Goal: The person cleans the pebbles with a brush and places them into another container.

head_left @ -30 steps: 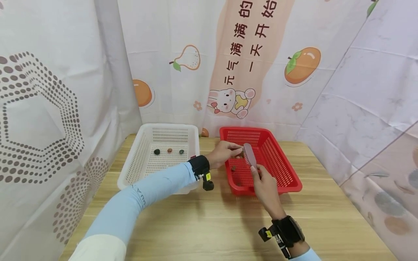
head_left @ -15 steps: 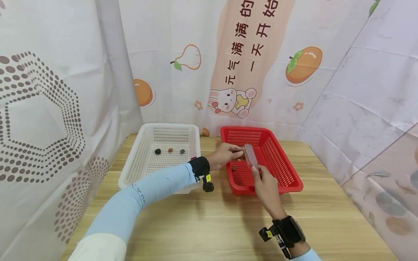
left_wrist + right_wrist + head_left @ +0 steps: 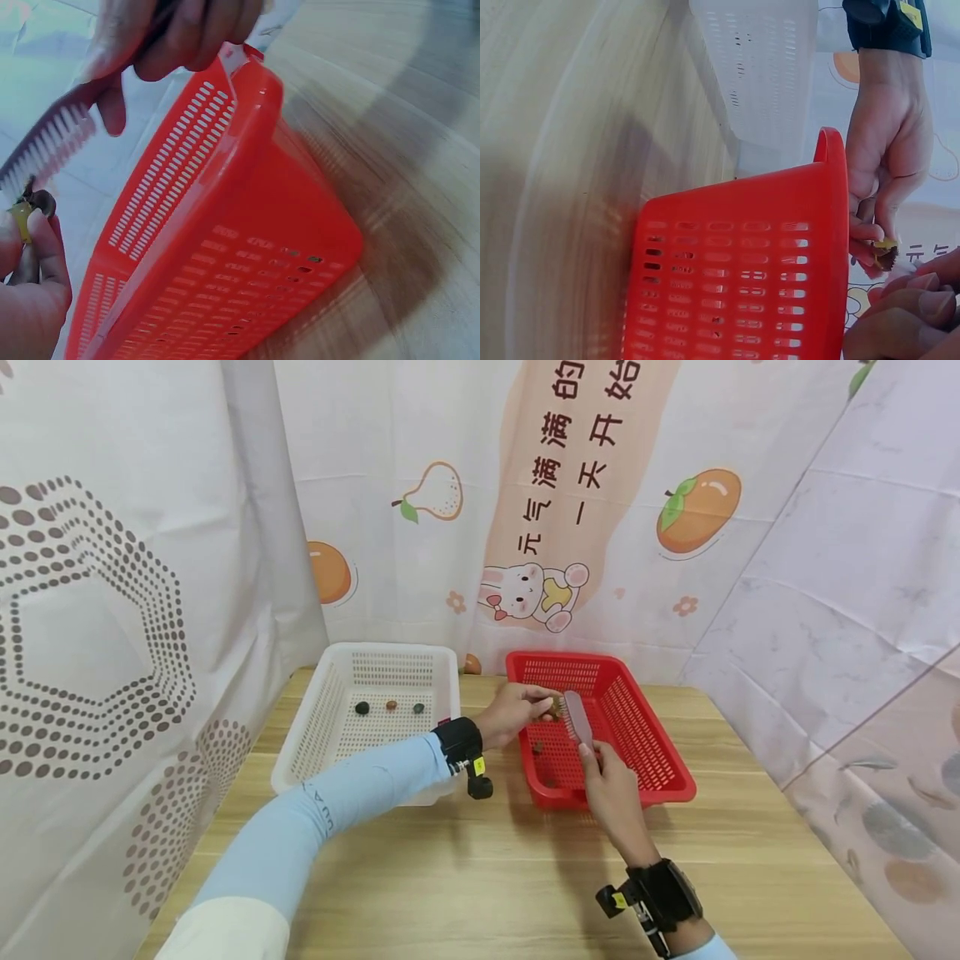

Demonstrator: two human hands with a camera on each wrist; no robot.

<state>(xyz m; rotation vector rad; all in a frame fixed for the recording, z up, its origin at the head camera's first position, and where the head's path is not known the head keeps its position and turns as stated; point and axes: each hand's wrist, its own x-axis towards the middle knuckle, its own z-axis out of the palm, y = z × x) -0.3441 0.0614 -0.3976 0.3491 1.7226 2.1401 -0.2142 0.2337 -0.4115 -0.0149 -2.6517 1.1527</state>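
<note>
My left hand (image 3: 512, 716) reaches over the left side of the red basket (image 3: 660, 743). Thumb and fingers pinch a small yellow-brown stone (image 3: 886, 255) with dark, dirt-like patches, also seen at the left edge of the left wrist view. My right hand (image 3: 613, 785), above the basket's near end, grips the handle of a mauve brush (image 3: 577, 717) with pale bristles. The bristles face left, their tips right at the stone in the left wrist view. Below the hands, small brown lumps (image 3: 537, 747) lie on the basket floor; part of it is hidden by the hands.
Left of the red basket stands a white basket (image 3: 292, 752) holding a black stone (image 3: 362, 707), an orange-brown stone (image 3: 392, 705) and a dark green stone (image 3: 418, 708). Both baskets rest on a wooden table (image 3: 495, 877). A printed curtain (image 3: 360, 585) hangs behind.
The brush shifts slightly back and forth against the stone, and the left fingers change their angle a little. Both hands stay over the red basket.
</note>
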